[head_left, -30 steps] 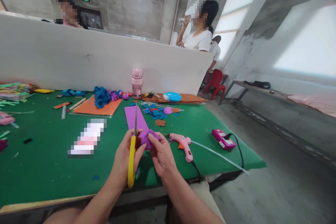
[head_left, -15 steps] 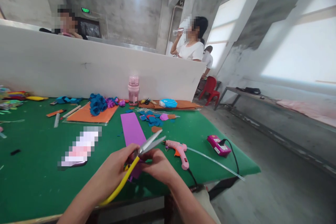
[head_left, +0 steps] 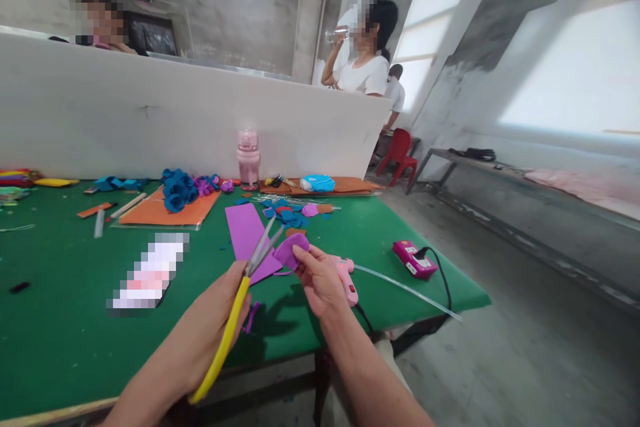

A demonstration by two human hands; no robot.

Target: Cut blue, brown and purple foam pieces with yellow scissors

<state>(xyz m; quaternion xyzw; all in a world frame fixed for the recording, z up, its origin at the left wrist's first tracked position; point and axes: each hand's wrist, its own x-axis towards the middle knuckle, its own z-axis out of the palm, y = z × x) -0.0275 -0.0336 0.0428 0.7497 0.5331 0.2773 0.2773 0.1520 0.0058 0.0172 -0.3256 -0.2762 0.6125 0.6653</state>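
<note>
In my left hand (head_left: 220,300) is a pair of yellow-handled scissors (head_left: 233,320), blades slightly apart and pointing away from me. My right hand (head_left: 320,280) pinches a small rounded purple piece of foam or felt (head_left: 291,251) between thumb and fingers, just right of the blade tips. Under and behind the blades, a purple sheet (head_left: 243,230) lies flat on the green table. A thin purple offcut (head_left: 253,317) rests near my left fingers. Partly hidden behind my right hand lies a pink glue gun (head_left: 349,280), a clear glue stick (head_left: 405,290) extending from it.
Blue, purple and brown cut pieces (head_left: 287,213) lie farther back. A pink bottle (head_left: 249,163) stands by the white partition (head_left: 190,107). An orange sheet (head_left: 150,213) carries blue curled pieces (head_left: 179,190). On the right is a magenta power strip (head_left: 414,259). People are beyond the partition.
My right hand has come up and right with the purple piece, apart from the scissors. The scissors have shifted slightly left and down. The view has tilted a little downward.
</note>
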